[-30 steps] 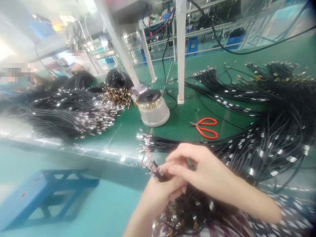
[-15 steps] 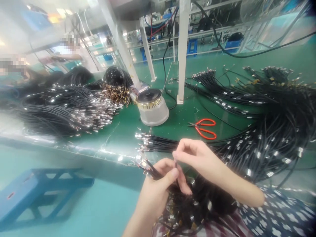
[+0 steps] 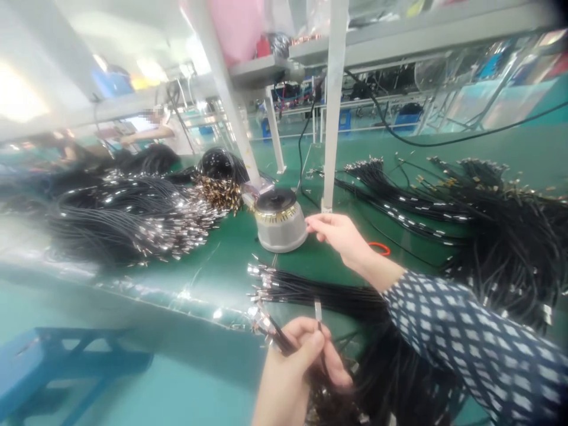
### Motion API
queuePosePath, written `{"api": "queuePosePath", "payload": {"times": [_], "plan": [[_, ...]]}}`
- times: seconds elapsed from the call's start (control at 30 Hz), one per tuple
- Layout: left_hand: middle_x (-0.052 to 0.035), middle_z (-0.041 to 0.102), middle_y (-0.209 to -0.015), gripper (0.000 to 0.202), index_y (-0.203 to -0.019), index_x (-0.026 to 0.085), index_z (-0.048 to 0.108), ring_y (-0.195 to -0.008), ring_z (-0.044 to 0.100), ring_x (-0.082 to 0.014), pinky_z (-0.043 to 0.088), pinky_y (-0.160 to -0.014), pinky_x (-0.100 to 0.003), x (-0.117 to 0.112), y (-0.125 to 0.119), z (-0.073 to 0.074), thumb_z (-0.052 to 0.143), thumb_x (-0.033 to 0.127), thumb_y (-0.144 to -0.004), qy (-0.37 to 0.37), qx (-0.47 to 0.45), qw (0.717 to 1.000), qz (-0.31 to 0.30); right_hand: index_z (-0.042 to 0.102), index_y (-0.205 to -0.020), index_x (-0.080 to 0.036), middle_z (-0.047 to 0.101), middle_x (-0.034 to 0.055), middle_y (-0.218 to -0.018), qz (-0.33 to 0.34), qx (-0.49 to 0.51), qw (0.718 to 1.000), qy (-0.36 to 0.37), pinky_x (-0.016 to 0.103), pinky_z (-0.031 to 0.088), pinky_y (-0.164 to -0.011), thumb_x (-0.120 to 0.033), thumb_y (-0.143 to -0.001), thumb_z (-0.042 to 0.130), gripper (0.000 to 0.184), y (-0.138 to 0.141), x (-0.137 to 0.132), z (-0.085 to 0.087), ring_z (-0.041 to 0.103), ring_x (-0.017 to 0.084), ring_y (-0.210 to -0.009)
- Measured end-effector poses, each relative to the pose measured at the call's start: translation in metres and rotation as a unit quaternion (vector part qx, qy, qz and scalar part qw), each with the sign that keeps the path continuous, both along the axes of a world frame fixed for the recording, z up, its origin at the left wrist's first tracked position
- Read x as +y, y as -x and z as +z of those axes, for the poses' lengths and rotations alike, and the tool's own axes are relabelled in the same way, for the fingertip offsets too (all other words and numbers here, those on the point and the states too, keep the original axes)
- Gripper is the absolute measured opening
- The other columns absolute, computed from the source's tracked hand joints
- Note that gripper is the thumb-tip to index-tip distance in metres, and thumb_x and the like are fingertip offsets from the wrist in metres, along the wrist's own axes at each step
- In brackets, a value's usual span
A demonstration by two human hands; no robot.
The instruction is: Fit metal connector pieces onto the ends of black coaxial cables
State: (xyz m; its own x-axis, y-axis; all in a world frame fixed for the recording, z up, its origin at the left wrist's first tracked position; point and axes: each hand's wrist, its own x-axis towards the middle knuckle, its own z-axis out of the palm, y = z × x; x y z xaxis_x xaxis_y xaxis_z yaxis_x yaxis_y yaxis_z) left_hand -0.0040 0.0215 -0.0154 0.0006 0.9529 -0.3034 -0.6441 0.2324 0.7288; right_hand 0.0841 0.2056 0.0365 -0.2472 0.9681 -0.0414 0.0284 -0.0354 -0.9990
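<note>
Sorting step, I judge: left hand (image 3: 288,370) pinches the cables (image 3: 271,329) off the bench (image 3: 213,260) edge; right hand (image 3: 341,236) beside the white pot (image 3: 281,228), fingertips drawn together, whether holding anything I cannot tell; the next move wants a fine pinch there.

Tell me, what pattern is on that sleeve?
Dark blue sleeve with small white diamond checks; the head view shows it.

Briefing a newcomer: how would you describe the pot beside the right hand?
On the green bench, find the upright white post. Just left of its foot, by the right hand, stands a round pale pot. Its black lid and gold band set it apart from the black cables around it.
</note>
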Motion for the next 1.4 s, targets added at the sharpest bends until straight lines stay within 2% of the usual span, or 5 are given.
{"api": "queuePosePath", "payload": {"times": [0.2,0.47,0.87,1.2,1.4], "plan": [[-0.0058,0.071,-0.051,0.018,-0.076,0.015,0.064,-0.045,0.066,-0.0174,0.049,-0.047,-0.024,0.002,0.002,-0.016,0.073,0.030,-0.079,-0.033,-0.036,0.999,-0.014,0.060,-0.113,-0.015,0.063,0.0077,-0.112,-0.017,-0.048,0.998,0.041,0.039,0.055,-0.080,-0.032,-0.094,0.057,0.026,0.035,0.047,0.010,0.064,0.019,-0.093],[-0.0044,0.071,-0.051,0.019,-0.077,0.015,0.063,-0.045,0.068,-0.0183,0.050,-0.046,-0.025,0.005,0.004,-0.022,0.074,0.030,-0.079,-0.037,-0.048,0.998,-0.025,0.058,-0.120,-0.016,0.061,0.0092,-0.120,0.005,-0.110,0.992,0.067,0.042,0.054,-0.084,-0.033,-0.094,0.057,0.031,0.055,0.054,0.002,0.063,0.022,-0.100],[-0.0044,0.070,-0.050,0.018,-0.075,0.014,0.063,-0.044,0.066,-0.0176,0.049,-0.045,-0.024,0.004,0.004,-0.021,0.071,0.030,-0.080,-0.036,-0.040,0.998,-0.021,0.066,-0.086,-0.021,0.066,0.0035,-0.112,-0.083,-0.176,0.961,-0.198,0.040,0.043,-0.095,-0.035,-0.087,0.062,0.014,0.046,0.036,-0.002,0.060,0.023,-0.103],[-0.0050,0.070,-0.050,0.015,-0.074,0.014,0.064,-0.044,0.066,-0.0177,0.050,-0.046,-0.025,0.004,0.003,-0.021,0.068,0.026,-0.082,-0.045,-0.044,0.998,-0.016,0.062,-0.100,-0.014,0.067,0.0045,-0.095,-0.111,-0.186,0.958,-0.186,0.035,0.053,-0.074,-0.035,-0.091,0.059,0.024,0.057,0.048,-0.026,0.064,0.017,-0.080],[-0.0043,0.070,-0.051,0.015,-0.075,0.014,0.064,-0.044,0.067,-0.0169,0.048,-0.046,-0.023,0.003,0.003,-0.019,0.070,0.026,-0.081,-0.045,-0.044,0.998,-0.009,0.063,-0.092,-0.020,0.071,0.0034,-0.085,-0.093,-0.175,0.947,-0.252,0.037,0.045,-0.081,-0.016,-0.081,0.061,0.012,0.056,0.032,-0.008,0.064,0.022,-0.085]]}}
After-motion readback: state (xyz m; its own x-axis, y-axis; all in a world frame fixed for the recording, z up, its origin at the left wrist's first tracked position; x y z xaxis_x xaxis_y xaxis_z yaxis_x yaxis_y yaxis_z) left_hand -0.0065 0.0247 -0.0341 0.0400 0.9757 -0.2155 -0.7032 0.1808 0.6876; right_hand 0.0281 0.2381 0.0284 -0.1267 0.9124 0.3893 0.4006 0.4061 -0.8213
